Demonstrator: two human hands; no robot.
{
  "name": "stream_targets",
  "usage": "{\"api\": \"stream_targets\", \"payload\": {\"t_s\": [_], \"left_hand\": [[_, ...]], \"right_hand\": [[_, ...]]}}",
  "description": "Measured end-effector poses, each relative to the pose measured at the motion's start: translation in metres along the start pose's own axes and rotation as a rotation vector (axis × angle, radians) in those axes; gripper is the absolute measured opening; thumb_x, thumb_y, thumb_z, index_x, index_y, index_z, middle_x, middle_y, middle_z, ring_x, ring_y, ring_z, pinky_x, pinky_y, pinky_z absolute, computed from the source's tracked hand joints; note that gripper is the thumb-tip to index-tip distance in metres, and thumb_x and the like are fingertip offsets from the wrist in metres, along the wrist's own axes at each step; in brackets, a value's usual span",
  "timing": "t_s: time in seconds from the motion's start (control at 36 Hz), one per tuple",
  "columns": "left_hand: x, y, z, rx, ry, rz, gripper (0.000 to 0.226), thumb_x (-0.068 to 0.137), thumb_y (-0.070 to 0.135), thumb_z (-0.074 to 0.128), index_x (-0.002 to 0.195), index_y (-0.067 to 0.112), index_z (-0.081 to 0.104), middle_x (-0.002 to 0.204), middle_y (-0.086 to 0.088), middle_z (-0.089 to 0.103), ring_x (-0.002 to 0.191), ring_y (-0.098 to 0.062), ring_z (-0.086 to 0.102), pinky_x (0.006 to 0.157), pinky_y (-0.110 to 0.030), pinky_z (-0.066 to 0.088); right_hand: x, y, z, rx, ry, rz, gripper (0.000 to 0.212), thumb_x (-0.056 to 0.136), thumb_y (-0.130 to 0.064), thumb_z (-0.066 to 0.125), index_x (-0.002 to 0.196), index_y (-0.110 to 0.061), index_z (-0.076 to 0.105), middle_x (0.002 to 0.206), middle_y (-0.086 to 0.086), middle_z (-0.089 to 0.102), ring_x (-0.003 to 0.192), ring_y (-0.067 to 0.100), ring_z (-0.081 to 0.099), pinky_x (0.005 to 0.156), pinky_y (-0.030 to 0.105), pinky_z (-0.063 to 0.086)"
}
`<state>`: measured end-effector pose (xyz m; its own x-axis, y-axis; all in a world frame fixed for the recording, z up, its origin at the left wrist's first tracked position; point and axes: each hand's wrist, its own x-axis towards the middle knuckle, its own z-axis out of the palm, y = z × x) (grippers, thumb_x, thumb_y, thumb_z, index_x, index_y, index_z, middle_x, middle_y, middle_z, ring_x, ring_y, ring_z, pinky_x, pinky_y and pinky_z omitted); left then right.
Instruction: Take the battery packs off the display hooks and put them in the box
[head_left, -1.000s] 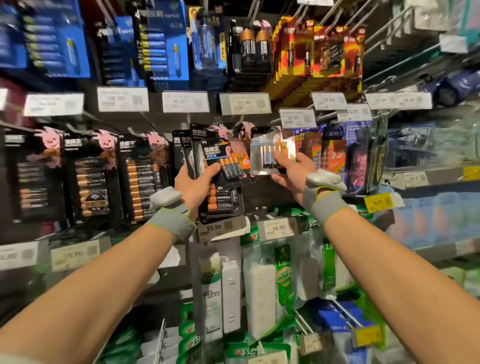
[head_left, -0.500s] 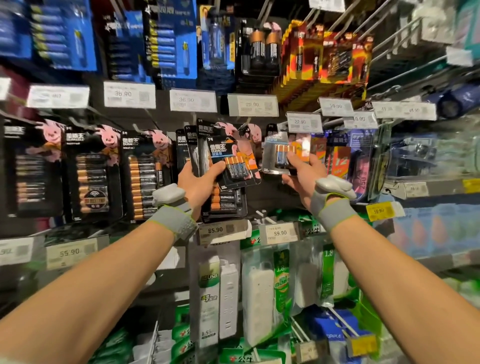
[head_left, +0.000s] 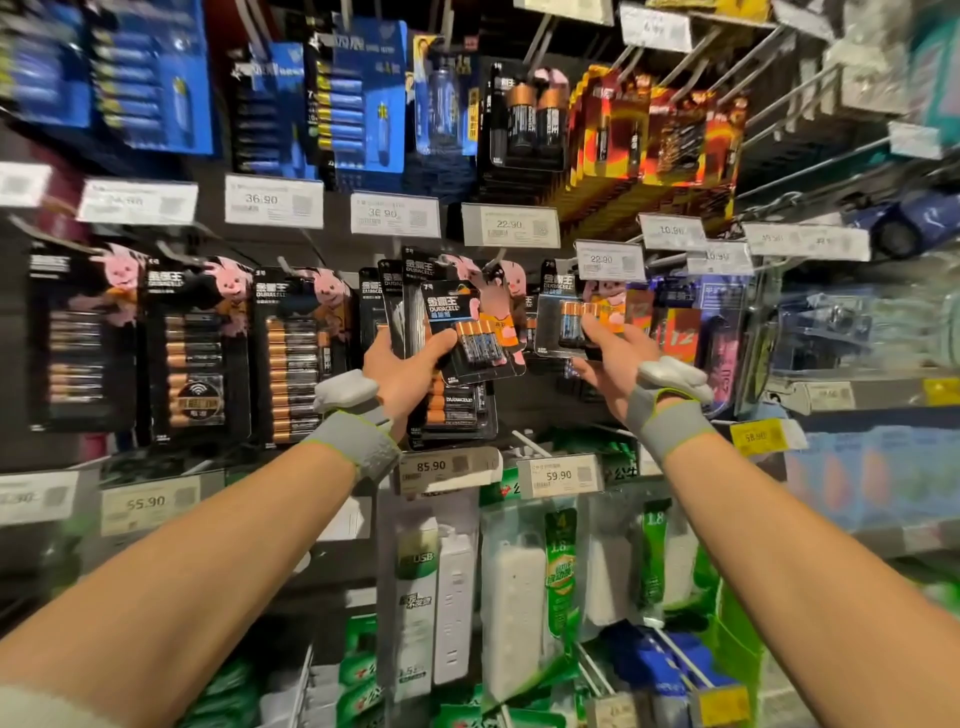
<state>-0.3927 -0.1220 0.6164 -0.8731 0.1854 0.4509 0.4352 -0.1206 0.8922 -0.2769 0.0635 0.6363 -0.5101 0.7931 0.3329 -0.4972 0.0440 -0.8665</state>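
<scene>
Head view: left hand (head_left: 402, 374) clutches a fan of several packs (head_left: 467, 332) under its thumb, while right hand (head_left: 613, 369) pinches one pack (head_left: 571, 322) just below a 22.90 tag (head_left: 609, 260). I judge a snagged hang-hole could tear, or the crowded fan could slip and drop. No box shows; ahead stands a dark shop wall (head_left: 535, 405) of hanging goods, with power strips (head_left: 511, 597) lower and nearer.

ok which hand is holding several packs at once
The left hand: it grips a fanned bunch of black battery packs, while the right hand holds what looks like a single pack.
</scene>
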Motion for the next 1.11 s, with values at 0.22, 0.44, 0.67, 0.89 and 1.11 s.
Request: {"api": "stream_targets", "payload": {"t_s": [0.22,0.44,0.67,0.89,1.11], "left_hand": [[0.0,0.002,0.002,0.025,-0.016,-0.007,0.099,0.076,0.055,0.076,0.152,0.008,0.031,0.152,-0.011,0.042,0.137,-0.03,0.043,0.114,-0.047,0.034],[0.006,-0.003,-0.001,0.015,-0.01,0.009,0.1,0.062,0.065,0.078,0.141,0.011,0.047,0.136,-0.007,0.059,0.124,-0.029,0.056,0.107,-0.048,0.044],[0.018,-0.017,-0.006,0.016,-0.021,0.054,0.089,0.059,0.068,0.078,0.129,0.017,0.056,0.119,-0.006,0.069,0.112,-0.034,0.064,0.098,-0.055,0.05],[0.02,-0.017,-0.005,0.019,-0.072,0.075,0.043,0.08,0.042,0.077,0.113,0.019,0.063,0.108,-0.009,0.072,0.083,-0.024,0.066,0.078,-0.038,0.052],[0.026,-0.021,-0.007,0.022,-0.095,0.111,0.032,0.084,0.04,0.074,0.108,0.021,0.063,0.1,-0.006,0.071,0.091,-0.033,0.067,0.09,-0.049,0.052]], "right_hand": [[0.006,0.002,-0.008,0.003,0.069,0.021,0.065,0.09,-0.028,0.065,0.144,-0.006,0.036,0.14,0.008,0.044,0.07,0.011,0.054,0.08,0.025,0.055],[0.028,0.003,-0.003,0.073,-0.035,0.181,0.006,0.089,-0.007,0.064,0.093,-0.006,0.059,0.098,0.01,0.061,0.076,0.013,0.058,0.049,0.014,0.051],[0.046,0.016,0.008,0.157,-0.023,0.231,0.017,0.087,-0.01,0.068,0.1,-0.011,0.057,0.089,0.002,0.057,0.065,0.008,0.054,0.045,0.013,0.049],[0.072,0.034,0.026,0.112,0.013,0.228,0.015,0.097,-0.017,0.055,0.108,-0.012,0.064,0.089,-0.002,0.057,0.06,0.006,0.054,0.042,0.014,0.049],[0.104,0.062,0.032,0.036,-0.083,0.275,0.038,0.102,-0.023,0.044,0.138,-0.013,0.045,0.135,0.01,0.051,0.102,0.017,0.062,0.045,0.014,0.045]]}}
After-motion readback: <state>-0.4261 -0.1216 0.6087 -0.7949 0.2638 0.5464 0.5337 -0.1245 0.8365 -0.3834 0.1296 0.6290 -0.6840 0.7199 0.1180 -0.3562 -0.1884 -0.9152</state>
